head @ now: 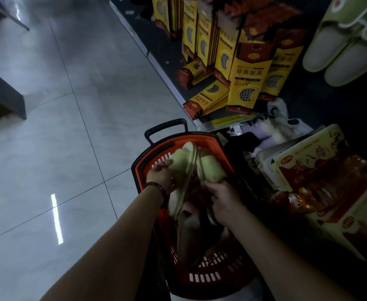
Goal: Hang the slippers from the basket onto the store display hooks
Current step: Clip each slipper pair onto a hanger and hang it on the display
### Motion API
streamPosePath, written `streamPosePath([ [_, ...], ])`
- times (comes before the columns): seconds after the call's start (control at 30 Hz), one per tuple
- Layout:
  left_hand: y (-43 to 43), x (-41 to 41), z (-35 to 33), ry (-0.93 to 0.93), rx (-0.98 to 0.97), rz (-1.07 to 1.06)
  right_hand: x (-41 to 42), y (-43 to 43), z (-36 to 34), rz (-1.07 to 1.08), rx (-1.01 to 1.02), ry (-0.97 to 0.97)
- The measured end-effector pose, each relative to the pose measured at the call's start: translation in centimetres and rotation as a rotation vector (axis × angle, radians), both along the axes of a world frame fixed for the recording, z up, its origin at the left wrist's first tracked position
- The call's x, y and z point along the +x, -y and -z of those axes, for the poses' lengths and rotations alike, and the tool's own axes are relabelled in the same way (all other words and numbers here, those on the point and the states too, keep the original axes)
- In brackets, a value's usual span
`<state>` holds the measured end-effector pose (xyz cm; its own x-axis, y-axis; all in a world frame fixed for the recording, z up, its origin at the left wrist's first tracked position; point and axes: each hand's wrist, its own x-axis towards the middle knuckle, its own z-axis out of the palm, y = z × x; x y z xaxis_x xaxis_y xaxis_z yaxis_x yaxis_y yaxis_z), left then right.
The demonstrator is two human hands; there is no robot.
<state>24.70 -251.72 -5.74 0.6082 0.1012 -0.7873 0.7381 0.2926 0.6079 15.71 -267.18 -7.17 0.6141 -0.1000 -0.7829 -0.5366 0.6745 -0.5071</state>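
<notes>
Slippers (pixel 184 166), pale green with whitish edges, left hand (pixel 159 175) gripping one, right hand (pixel 222 200) gripping other, above red basket (pixel 200 276)

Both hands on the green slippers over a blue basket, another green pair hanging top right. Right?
One thing is wrong: the basket is red, not blue. The rest holds in the head view: the left hand and the right hand both hold the green slippers over it, and another green pair hangs top right.
</notes>
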Motion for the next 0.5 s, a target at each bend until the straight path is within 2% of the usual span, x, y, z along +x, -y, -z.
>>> streamPosePath([
  [0.13, 0.0, -1.7, -1.7, 0.138, 0.056, -0.012, -0.9, -1.1, -1.2, 0.080, -0.013, 0.208],
  [0.3, 0.4, -4.6, -2.7, 0.135, -0.192, 0.051, -2.2, -2.2, -2.5, -0.001, 0.024, 0.315],
  [0.37, 0.7, -5.5, -3.0, 0.124, -0.233, 0.100, -2.6, -2.1, -2.9, -0.035, 0.043, 0.293],
  [0.5, 1.1, -6.8, -4.0, 0.076, -0.149, 0.227, -3.5, -1.9, -3.1, -0.102, 0.043, 0.173],
])
